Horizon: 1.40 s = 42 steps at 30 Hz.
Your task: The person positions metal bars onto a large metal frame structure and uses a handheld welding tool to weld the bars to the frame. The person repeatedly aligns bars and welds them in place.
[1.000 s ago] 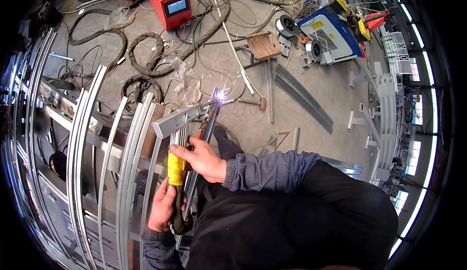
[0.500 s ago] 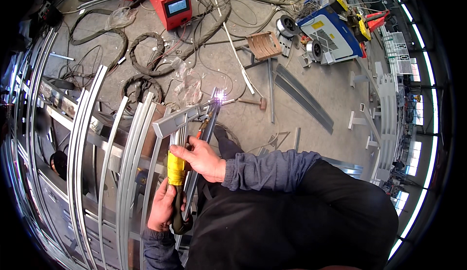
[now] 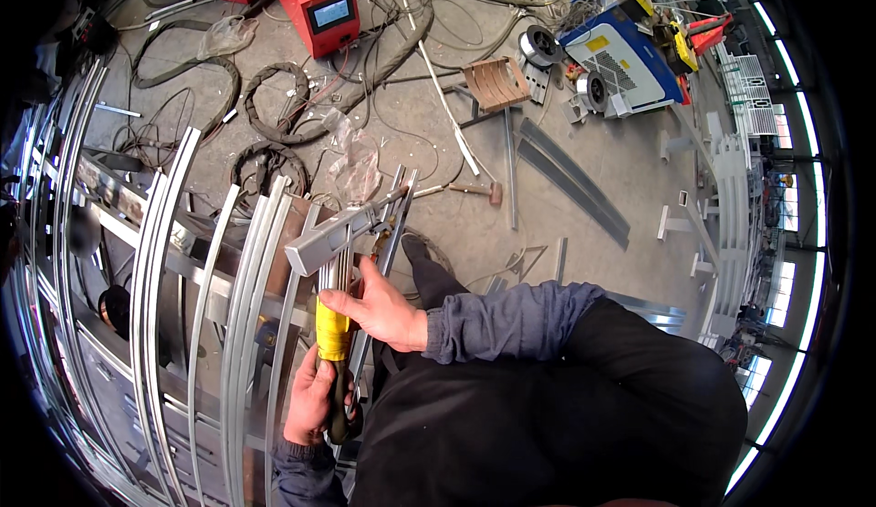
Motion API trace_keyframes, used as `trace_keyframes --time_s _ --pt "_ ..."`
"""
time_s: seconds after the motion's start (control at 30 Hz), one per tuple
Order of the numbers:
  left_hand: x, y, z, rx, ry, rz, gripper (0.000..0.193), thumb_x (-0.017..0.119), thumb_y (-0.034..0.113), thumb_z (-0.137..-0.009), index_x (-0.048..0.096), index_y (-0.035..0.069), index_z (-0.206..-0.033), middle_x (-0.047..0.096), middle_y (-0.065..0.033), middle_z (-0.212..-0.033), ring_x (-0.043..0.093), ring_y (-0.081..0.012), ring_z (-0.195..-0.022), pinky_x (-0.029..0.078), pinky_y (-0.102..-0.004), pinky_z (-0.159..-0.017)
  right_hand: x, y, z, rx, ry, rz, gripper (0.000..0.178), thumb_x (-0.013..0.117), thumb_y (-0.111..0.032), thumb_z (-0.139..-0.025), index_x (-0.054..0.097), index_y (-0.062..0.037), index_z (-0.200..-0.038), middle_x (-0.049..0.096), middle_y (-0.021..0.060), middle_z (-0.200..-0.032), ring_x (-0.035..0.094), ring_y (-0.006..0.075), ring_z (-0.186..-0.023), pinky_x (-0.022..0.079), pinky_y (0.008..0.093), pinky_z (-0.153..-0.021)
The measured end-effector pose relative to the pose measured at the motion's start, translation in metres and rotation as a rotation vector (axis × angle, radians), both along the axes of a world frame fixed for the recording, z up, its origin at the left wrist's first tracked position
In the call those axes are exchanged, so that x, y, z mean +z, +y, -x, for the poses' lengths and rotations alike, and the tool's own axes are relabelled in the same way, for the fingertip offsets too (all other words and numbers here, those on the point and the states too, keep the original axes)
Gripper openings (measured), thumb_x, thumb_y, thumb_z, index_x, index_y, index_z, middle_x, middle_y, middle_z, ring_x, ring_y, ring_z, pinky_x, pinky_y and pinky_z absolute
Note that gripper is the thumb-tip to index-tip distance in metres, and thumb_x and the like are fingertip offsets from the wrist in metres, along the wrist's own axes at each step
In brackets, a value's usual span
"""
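A welding torch with a yellow-wrapped handle [image 3: 332, 338] points away from me. My right hand [image 3: 388, 313] is closed round the front of the handle, its thumb lying on top; the other fingers are partly hidden. Lower down, my left hand [image 3: 312, 396] grips the dark rear end, where the dark cable sleeve begins. Ahead of the hands, a silver rectangular metal tube [image 3: 321, 240] lies slanted across narrow metal bars [image 3: 395, 224]. The torch's front part runs under or beside this tube, near the bars. No glow or sparks show at the bar ends.
Curved metal rails [image 3: 160, 261] stand close on the left. A hammer [image 3: 484, 190] and flat metal strips [image 3: 575, 183] lie on the floor. Cables and coiled hoses [image 3: 276, 101] spread ahead, below a red machine [image 3: 319, 14]. A blue-and-white machine [image 3: 625, 60] stands far right.
The bright welding spark at the far end of the bars has gone out. My hands and the torch have drawn slightly back toward me.
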State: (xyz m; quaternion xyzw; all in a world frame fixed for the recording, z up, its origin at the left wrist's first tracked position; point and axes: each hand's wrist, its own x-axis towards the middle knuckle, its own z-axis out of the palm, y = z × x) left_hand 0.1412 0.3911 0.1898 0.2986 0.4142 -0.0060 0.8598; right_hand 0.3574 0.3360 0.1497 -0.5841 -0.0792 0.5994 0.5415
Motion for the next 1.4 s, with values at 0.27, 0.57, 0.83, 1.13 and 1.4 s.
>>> trace_keyframes --time_s 0.27,0.57,0.83,1.13,1.4 --pt "-0.004 -0.058 0.006 0.015 0.047 -0.240 0.066 0.068 0.028 -0.111 0.037 0.003 -0.164 0.068 -0.0068 -0.098 0.064 -0.0132 -0.075 0.052 -0.0258 -0.067 0.018 -0.032 -0.015 0.048 0.155 -0.169 0.064 0.075 -0.029 -0.107 0.041 -0.0010 -0.154 0.061 0.0092 -0.139 0.060 0.0169 -0.126 0.050 0.0357 -0.111" --pt "0.022 -0.099 -0.030 -0.173 0.218 -0.591 0.070 0.077 0.012 -0.105 0.041 -0.007 -0.162 0.065 -0.0082 -0.133 0.062 -0.0137 -0.115 0.052 -0.0294 -0.101 0.014 -0.087 -0.055 0.146 0.229 -0.171 0.060 0.076 -0.022 -0.105 0.044 -0.0043 -0.154 0.060 0.0079 -0.138 0.057 0.0190 -0.134 0.046 0.0375 -0.116" --pt "0.014 -0.125 -0.054 -0.147 0.318 -0.687 0.066 0.080 0.015 -0.101 0.051 -0.004 -0.157 0.075 -0.0205 -0.130 0.071 -0.0225 -0.120 0.054 -0.0364 -0.104 -0.011 -0.109 -0.068 0.053 0.468 -0.249 0.062 0.075 -0.004 -0.102 0.045 -0.0088 -0.155 0.059 0.0058 -0.140 0.064 0.0214 -0.132 0.051 0.0413 -0.116" --pt "-0.005 -0.151 -0.061 -0.260 0.390 -1.024 0.072 0.086 0.016 -0.094 0.055 0.001 -0.157 0.075 -0.0227 -0.129 0.076 -0.0366 -0.112 0.059 -0.0410 -0.096 -0.013 -0.126 -0.078 0.006 0.400 -0.174 0.068 0.078 -0.018 -0.104 0.039 -0.0111 -0.159 0.055 0.0047 -0.144 0.057 0.0186 -0.137 0.051 0.0386 -0.116" --pt "-0.013 -0.171 -0.069 -0.253 0.442 -1.142 0.073 0.087 0.016 -0.091 0.057 0.002 -0.156 0.076 -0.0218 -0.122 0.077 -0.0389 -0.105 0.060 -0.0425 -0.091 -0.019 -0.139 -0.086 0.002 0.463 -0.120 0.056 0.079 -0.019 -0.103 0.050 -0.0088 -0.149 0.062 0.0074 -0.144 0.058 0.0163 -0.134 0.050 0.0362 -0.115"
